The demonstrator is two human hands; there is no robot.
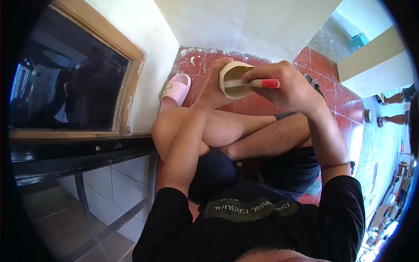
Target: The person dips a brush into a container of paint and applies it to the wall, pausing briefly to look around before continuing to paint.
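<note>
Brush [263,83] across container [235,64] edge — pale wall [244,24] beyond

The brush [265,83] partly blocks the way into the container [237,74].

The cup [222,86] is round, with a pale, cream-coloured rim and a yellowish inside, held in the air with its mouth tilted up. The brush [271,83] lies nearly level across that mouth, its pale end inside, its red-tipped handle jutting rightward past the rim.
</note>
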